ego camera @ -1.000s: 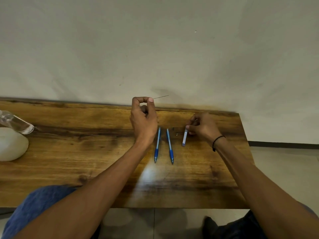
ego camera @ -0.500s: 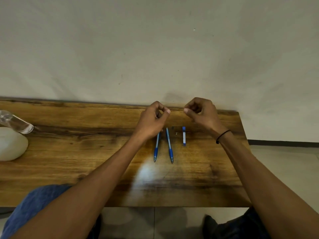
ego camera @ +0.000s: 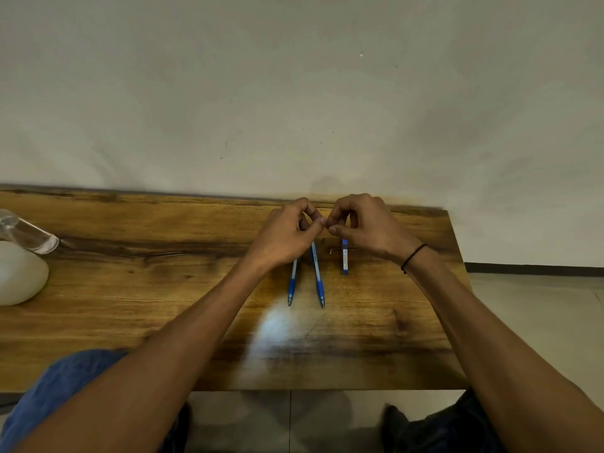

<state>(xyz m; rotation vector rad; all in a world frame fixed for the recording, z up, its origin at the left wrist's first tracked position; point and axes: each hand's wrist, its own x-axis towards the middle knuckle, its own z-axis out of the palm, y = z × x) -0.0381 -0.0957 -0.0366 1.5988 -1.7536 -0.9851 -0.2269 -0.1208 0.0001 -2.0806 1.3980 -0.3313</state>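
Note:
My left hand and my right hand meet fingertip to fingertip above the back of the wooden table. Each has its thumb and forefinger pinched together. The thin rod that the left hand pinches is hidden between the fingertips, and the right hand's pinch sits right against it. Two blue pens lie below the hands, tips toward me: one partly under my left wrist, the other beside it. A small blue and white tube lies under my right hand, with a tiny dark piece to its left.
A white rounded object and a clear glass vessel sit at the table's left end. A pale wall runs behind the table. The table's right edge is just past my right wrist, and tiled floor lies beyond it. My knees are under the near edge.
My right hand set the blue and white tube down and rose toward the left hand. My left hand came down and to the right with the thin rod until the fingertips met.

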